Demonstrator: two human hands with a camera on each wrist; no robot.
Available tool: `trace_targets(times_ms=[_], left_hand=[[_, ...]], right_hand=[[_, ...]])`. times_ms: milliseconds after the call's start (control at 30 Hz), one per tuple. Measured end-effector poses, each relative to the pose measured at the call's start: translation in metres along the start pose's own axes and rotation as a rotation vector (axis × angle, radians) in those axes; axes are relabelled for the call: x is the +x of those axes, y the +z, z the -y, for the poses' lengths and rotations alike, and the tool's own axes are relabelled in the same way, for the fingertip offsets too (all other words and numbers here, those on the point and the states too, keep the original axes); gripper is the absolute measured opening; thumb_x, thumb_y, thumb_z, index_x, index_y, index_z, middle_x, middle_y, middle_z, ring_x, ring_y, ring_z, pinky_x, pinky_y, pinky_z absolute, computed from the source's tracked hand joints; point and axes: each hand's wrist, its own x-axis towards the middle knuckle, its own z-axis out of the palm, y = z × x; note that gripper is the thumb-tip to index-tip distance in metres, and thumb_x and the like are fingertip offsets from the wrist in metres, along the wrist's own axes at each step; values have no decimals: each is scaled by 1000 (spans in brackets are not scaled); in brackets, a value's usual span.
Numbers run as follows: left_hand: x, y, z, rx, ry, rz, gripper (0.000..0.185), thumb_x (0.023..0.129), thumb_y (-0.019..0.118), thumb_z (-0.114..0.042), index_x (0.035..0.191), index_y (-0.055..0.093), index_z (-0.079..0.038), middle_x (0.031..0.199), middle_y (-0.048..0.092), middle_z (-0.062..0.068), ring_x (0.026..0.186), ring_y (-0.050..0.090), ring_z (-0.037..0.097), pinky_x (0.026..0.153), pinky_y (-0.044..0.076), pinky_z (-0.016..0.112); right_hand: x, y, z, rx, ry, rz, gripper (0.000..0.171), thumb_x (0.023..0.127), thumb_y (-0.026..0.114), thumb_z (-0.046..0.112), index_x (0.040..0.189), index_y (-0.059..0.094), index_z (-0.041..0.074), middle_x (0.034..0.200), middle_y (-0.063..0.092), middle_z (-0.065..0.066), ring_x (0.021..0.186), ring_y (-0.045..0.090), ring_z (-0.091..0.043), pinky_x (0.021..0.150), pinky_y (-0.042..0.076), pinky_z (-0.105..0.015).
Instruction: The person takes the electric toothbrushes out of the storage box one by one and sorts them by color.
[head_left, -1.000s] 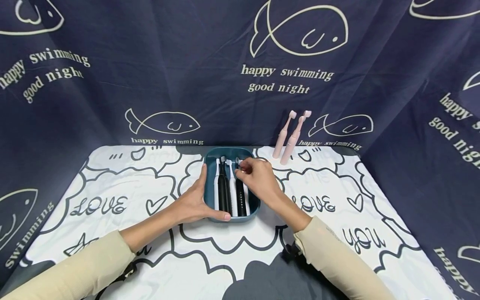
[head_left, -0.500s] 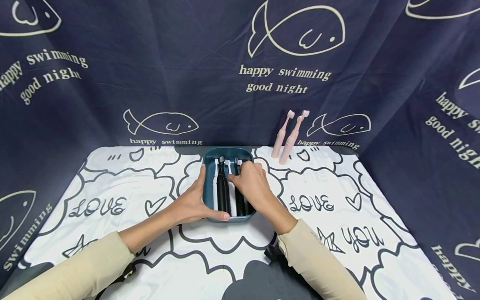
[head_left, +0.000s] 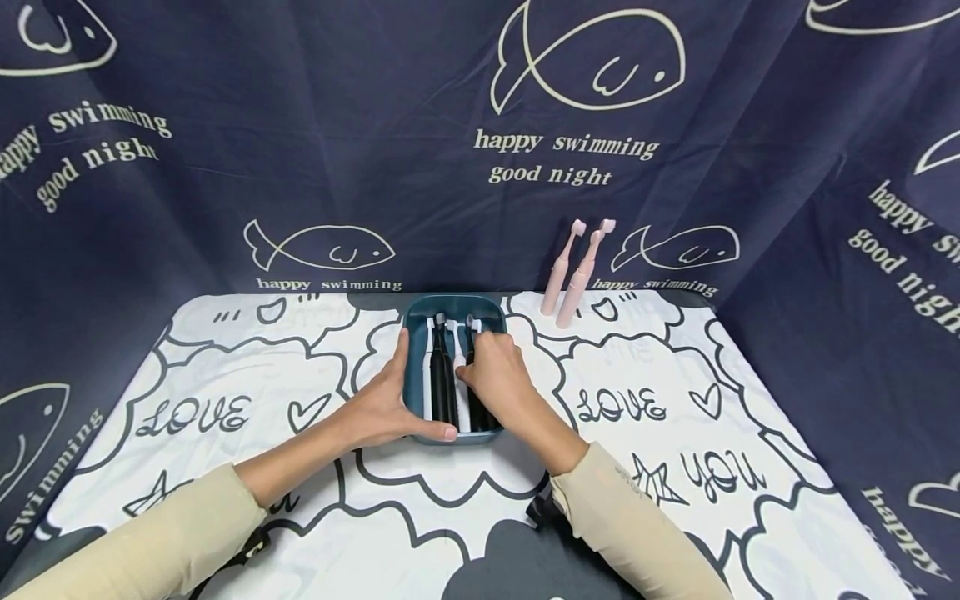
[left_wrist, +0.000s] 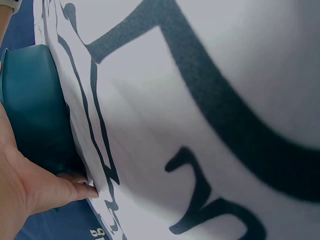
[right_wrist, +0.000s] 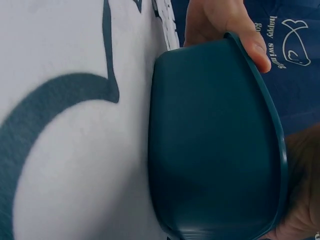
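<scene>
Bracing the bin (head_left: 459, 306): left hand (head_left: 386, 404), thumb stretched straight along the near rim, index finger straight up the left side. The rest of its fingers are hard to see from above.
Right hand (head_left: 501, 371): down inside over the right half, fingertips buried, so I can't tell if it's pinching anything or just touching.
Toothbrushes (head_left: 441, 383): black and white ones, side by side in the bin, heads toward the far end. That right hand covers part of the rightmost ones, so no firm count from me.
Pink toothbrushes (head_left: 576, 290): upright at the back right of the patterned tablecloth (head_left: 480, 479). Two bodies show but three heads, so one's mostly hidden.
Wrist cams: teal outer walls, with the bin's inside hidden.
Sleeves (head_left: 630, 525): cut off at the bottom edge. Some dark gadget (head_left: 546, 507) by the right one is half covered.
</scene>
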Motion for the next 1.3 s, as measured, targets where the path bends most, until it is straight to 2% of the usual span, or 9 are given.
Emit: trace_targets(times_ms=[133,533,733,933,1000,1067,1167,1233,1300], left_hand=[[0,0,-1,-3,-3,-1,177,66,103,-72,179,-24,-23,190,7,21,174,22,43,138,30,63],[0,0,0,6,-12,3,176,67,103,-73,179,-25,-25,190,8,22,174,23,43,138,31,63],[0,0,0,-2,-3,4,175,68,103,-71,178,-26,-26,190,10,23,174,24,44,137,31,64],[0,0,0,-19,1,8,176,68,103,-71,178,-26,-27,190,9,21,174,24,43,138,29,64],[0,0,0,-22,2,5,176,67,104,-71,178,-26,-27,190,9,21,174,24,42,138,29,64],[1,0,1,-26,8,1,177,67,104,-71,178,-26,-27,190,10,22,174,25,42,138,29,64],[1,1,1,-32,21,-6,177,66,104,-70,179,-25,-25,190,11,22,173,26,41,138,30,63],[1,1,1,-41,34,-10,177,66,105,-69,179,-24,-24,190,11,22,173,27,41,138,30,63],[1,1,1,-51,47,-14,177,66,105,-68,179,-24,-24,190,12,22,173,28,40,138,30,63]], right_hand=[[0,1,0,-18,-33,3,31,88,95,9,69,70,4,81,76,-18,71,72,-30,70,64,-49],[1,0,-4,22,-79,-13,47,87,89,9,58,53,16,63,60,-5,64,62,-23,60,54,-42],[3,-7,-4,87,-3,60,45,93,86,13,62,53,15,64,54,-1,64,57,-20,61,51,-36],[11,-18,-6,155,103,190,48,100,81,19,67,48,15,62,38,4,59,45,-16,58,38,-31],[16,-19,-10,157,124,219,33,101,81,23,75,64,11,68,51,2,68,54,-19,65,46,-33],[27,-5,-28,164,106,204,19,98,84,29,92,80,11,80,67,2,79,63,-19,72,52,-34],[33,-2,-36,202,115,200,32,95,86,28,123,86,13,104,82,1,99,72,-18,94,60,-36],[34,-4,-38,254,131,202,34,94,86,26,126,86,12,108,84,-2,103,74,-20,98,61,-38],[26,-21,-25,302,174,220,34,95,85,21,127,85,10,113,84,-6,109,75,-23,105,59,-42]])
